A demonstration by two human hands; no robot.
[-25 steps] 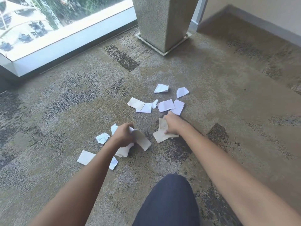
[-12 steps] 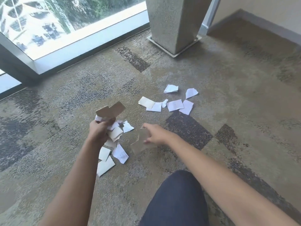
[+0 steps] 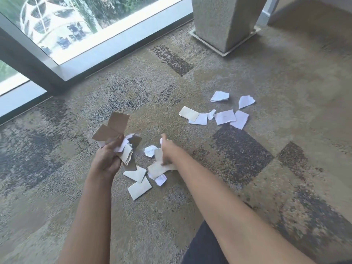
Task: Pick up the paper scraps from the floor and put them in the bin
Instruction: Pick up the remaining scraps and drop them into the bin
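Head view: left hand grips a bunch of scraps; right hand pinches a tan piece. Loose scraps lie just below both hands, nearer than the cluster at upper right.

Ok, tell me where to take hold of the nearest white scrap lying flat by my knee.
Probably pinch the white scrap at its near corner, coming from above on the knee side. It lies flat on the carpet, and its far edge tucks under another scrap.
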